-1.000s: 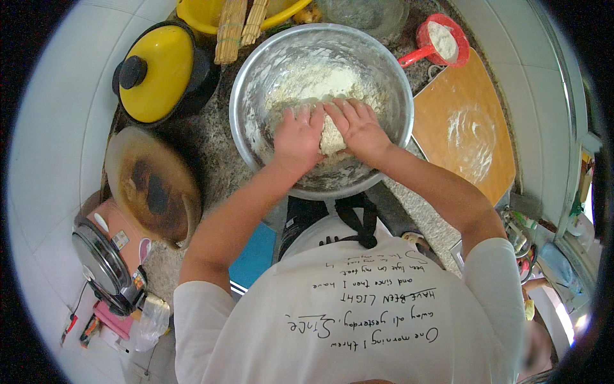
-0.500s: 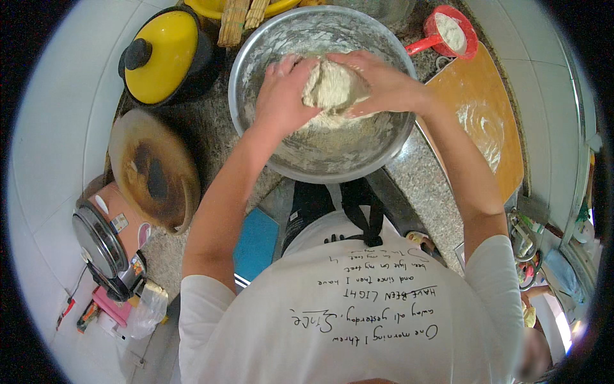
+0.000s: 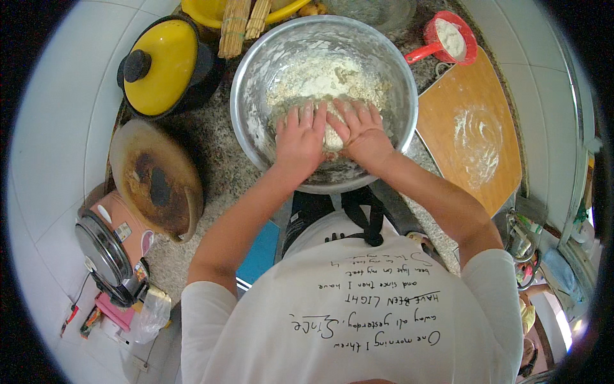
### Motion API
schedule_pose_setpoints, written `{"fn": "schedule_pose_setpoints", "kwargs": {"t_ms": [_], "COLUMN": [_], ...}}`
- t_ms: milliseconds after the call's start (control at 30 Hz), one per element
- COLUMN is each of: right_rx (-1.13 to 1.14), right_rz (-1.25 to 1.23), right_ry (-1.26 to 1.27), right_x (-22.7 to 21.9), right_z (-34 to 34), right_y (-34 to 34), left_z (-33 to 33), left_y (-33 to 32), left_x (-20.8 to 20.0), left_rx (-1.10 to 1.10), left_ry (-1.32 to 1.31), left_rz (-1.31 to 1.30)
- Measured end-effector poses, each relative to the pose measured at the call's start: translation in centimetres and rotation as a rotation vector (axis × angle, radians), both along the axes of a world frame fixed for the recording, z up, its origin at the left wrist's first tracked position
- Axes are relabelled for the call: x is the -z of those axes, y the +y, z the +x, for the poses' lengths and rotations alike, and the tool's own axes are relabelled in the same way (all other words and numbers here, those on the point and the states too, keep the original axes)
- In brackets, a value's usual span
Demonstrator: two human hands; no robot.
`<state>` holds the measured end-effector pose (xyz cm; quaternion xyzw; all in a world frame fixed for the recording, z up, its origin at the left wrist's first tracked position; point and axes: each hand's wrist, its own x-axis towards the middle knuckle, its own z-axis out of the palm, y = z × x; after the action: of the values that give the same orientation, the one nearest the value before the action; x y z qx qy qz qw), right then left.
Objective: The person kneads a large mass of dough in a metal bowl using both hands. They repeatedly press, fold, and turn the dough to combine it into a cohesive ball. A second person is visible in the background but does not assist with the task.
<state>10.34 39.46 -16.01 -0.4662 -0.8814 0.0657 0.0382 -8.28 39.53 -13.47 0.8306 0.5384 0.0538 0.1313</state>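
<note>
Dough [image 3: 332, 137], pale and rough, lies toward the near side of a wide metal bowl [image 3: 251, 96], mostly hidden under two bare hands. The left hand [image 3: 300, 139] rests on its left part, fingers nearly straight and pointing away from the body; the right hand [image 3: 364, 136] covers its right part, fingers a little spread and the thumb slanting across toward the left hand. Neither is clamped round the lump: both look laid over it, pressing from above, with only a narrow strip of dough showing between them.

Beyond the fingertips, loose flour [image 3: 323, 75] and crumbs cover the bowl's floor. If pressure stays on the lump alone, that dry part could be left out and the dough turn patchy or crack. Much flour also clings to the walls, and hard pushes could throw some over the rim.

Neither hand steadies the bowl, whose near rim sits close to the person's body and seems to reach the edge of the stone surface [image 3: 220, 144]. A strong off-centre push could make it slide or tip.

To the right is a floured wooden board [image 3: 505, 160]. Near its far end, a red ladle [image 3: 423, 52] holds more flour; its handle points at the bowl, so a shifting bowl might knock it and spill the contents. To the left, well apart, stands a black pot with a yellow lid [image 3: 169, 64].
</note>
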Motion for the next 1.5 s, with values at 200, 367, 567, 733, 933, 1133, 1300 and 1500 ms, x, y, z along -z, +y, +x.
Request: {"fn": "schedule_pose_setpoints", "kwargs": {"t_ms": [200, 367, 567, 733, 933, 1133, 1300, 1500], "right_rx": [-0.033, -0.176, 0.002, 0.429, 0.618, 0.778, 0.829, 0.246], "right_rz": [-0.41, -0.57, -0.207, -0.31, -0.193, -0.497, -1.217, -0.932], "right_ry": [0.163, 0.378, 0.526, 0.579, 0.704, 0.727, 1.466, 1.114], "right_x": [-1.3, -2.7, -5.1, -1.2, 2.5, 3.8, -0.6, -4.4], "right_z": [1.5, 3.3, 5.0, 8.0, 7.1, 5.6, 5.8, 9.0], "right_y": [7.7, 13.4, 13.5, 10.7, 11.9, 14.9, 16.3, 15.5], "left_z": [-0.5, -0.9, 2.5, 1.6, -0.1, 0.9, 3.3, 4.4], "left_y": [6.4, 7.9, 4.9, 5.0, 9.1, 12.3, 15.3, 13.6], "left_x": [2.2, 2.1, 1.1, -2.2, 1.4, 7.3, 4.8, -0.2], "left_rx": [-0.036, -0.311, -0.893, -0.899, -0.984, -1.08, -0.975, -0.713], "left_ry": [-0.064, -0.436, -1.503, -1.331, -1.474, -1.625, -1.882, -1.464], "left_rz": [-0.186, -0.466, -1.088, -1.02, -0.888, -0.98, -1.243, -1.079]}}
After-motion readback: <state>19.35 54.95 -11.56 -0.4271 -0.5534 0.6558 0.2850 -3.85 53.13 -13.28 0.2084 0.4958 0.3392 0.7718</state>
